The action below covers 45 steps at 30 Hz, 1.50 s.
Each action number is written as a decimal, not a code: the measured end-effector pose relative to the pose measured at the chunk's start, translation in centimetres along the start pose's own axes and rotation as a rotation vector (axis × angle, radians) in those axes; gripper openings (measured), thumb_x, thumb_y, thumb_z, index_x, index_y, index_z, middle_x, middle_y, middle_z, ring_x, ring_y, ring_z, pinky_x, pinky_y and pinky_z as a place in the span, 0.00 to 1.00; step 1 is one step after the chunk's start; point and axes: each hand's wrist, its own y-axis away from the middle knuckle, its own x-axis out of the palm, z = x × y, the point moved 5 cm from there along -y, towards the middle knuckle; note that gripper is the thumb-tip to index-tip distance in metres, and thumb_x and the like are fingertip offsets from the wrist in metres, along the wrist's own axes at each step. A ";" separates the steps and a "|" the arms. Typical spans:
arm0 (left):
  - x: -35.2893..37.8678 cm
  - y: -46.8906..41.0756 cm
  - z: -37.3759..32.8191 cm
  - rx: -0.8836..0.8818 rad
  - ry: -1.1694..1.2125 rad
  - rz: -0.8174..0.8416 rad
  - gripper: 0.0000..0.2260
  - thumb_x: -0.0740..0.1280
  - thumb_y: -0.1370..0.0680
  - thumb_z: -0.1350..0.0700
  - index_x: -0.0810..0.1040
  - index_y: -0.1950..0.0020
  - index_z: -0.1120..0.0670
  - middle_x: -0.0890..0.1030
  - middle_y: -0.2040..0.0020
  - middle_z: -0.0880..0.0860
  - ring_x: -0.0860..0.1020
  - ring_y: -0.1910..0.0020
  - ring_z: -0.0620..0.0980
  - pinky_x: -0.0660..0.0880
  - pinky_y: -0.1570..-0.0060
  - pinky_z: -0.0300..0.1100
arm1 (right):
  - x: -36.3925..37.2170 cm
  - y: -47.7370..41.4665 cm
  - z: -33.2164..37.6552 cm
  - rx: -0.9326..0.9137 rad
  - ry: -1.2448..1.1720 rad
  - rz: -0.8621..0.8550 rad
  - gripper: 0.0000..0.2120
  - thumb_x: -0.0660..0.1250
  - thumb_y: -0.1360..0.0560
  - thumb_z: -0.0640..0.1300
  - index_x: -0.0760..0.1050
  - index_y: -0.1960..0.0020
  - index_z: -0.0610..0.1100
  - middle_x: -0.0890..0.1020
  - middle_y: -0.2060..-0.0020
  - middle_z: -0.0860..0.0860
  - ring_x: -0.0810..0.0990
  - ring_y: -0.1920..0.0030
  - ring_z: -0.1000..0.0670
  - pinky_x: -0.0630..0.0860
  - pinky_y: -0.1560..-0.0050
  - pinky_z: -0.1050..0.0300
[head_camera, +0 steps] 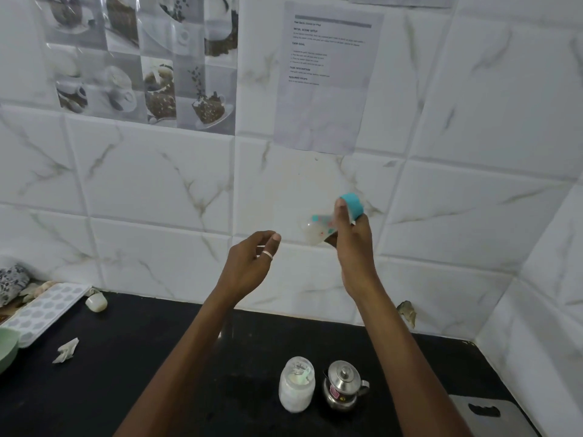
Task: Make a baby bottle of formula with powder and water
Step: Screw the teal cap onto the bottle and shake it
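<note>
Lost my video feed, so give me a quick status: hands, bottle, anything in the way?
Right hand gripping baby bottle, tilted, milky inside, teal cap on. Left hand free, open. Powder jar and steel kettle on counter below; nothing blocking.

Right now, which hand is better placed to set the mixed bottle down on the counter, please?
The right hand: it already grips the baby bottle. The left hand is open and empty.

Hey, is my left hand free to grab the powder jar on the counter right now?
Probably yes. The left hand is empty and half open, raised above the black counter. The powder jar stands below with nothing over it; only the small steel kettle sits close on its right. The right hand holds the bottle.
</note>
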 end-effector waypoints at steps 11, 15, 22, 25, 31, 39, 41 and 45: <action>-0.6 -0.6 0.5 -0.067 -0.028 -0.062 0.12 0.60 0.18 0.42 0.79 0.42 0.46 0.81 0.52 0.40 0.78 0.49 0.37 0.69 0.56 0.31 | -2.1 -2.8 3.7 -0.033 -0.470 -0.041 0.19 0.63 0.17 0.54 0.76 0.36 0.41 0.85 0.45 0.45 0.85 0.44 0.46 0.81 0.45 0.46; -0.1 -0.6 0.7 -0.059 -0.065 -0.050 0.13 0.62 0.19 0.44 0.79 0.40 0.48 0.81 0.52 0.41 0.78 0.51 0.39 0.70 0.56 0.31 | 1.5 0.1 1.8 0.000 0.072 0.306 0.21 0.65 0.24 0.64 0.75 0.39 0.51 0.83 0.42 0.46 0.84 0.42 0.48 0.80 0.38 0.47; 0.0 -0.6 1.0 -0.049 -0.058 -0.042 0.16 0.63 0.20 0.40 0.79 0.39 0.48 0.82 0.48 0.42 0.79 0.49 0.37 0.73 0.52 0.35 | -0.7 -2.2 3.2 0.005 -0.635 0.012 0.21 0.61 0.18 0.56 0.74 0.32 0.42 0.85 0.42 0.46 0.84 0.42 0.48 0.82 0.43 0.48; 0.2 -0.9 0.9 -0.048 -0.073 -0.042 0.15 0.64 0.20 0.42 0.79 0.40 0.49 0.82 0.49 0.42 0.79 0.51 0.36 0.73 0.53 0.33 | 1.9 -0.7 2.1 0.030 -0.186 0.220 0.25 0.67 0.26 0.63 0.76 0.35 0.48 0.84 0.42 0.46 0.84 0.42 0.46 0.81 0.40 0.46; 0.3 -0.7 1.2 -0.055 -0.062 -0.027 0.17 0.64 0.21 0.39 0.79 0.39 0.48 0.82 0.48 0.41 0.79 0.49 0.37 0.75 0.49 0.36 | -0.3 -2.2 2.6 0.039 -0.700 -0.005 0.18 0.61 0.17 0.54 0.75 0.35 0.43 0.84 0.41 0.44 0.84 0.41 0.46 0.82 0.46 0.51; 1.1 -0.8 0.9 -0.036 -0.090 -0.005 0.14 0.66 0.20 0.46 0.79 0.38 0.50 0.82 0.49 0.43 0.80 0.51 0.38 0.74 0.51 0.37 | 2.8 0.4 1.5 0.035 -0.290 0.210 0.25 0.66 0.24 0.58 0.73 0.32 0.45 0.84 0.42 0.47 0.84 0.41 0.47 0.81 0.40 0.48; 1.1 -0.6 1.0 -0.039 -0.080 -0.003 0.16 0.65 0.21 0.42 0.79 0.38 0.48 0.82 0.48 0.42 0.79 0.50 0.36 0.74 0.51 0.34 | 0.9 -0.9 2.3 0.040 -0.635 0.060 0.19 0.63 0.19 0.54 0.74 0.34 0.42 0.85 0.44 0.47 0.84 0.42 0.48 0.82 0.43 0.50; 0.7 -0.7 1.2 -0.048 -0.087 -0.016 0.16 0.65 0.21 0.41 0.79 0.38 0.48 0.82 0.48 0.42 0.79 0.50 0.36 0.73 0.53 0.32 | 1.0 -1.2 2.5 0.034 -0.608 0.011 0.20 0.63 0.19 0.54 0.74 0.34 0.43 0.84 0.40 0.45 0.83 0.38 0.44 0.80 0.40 0.48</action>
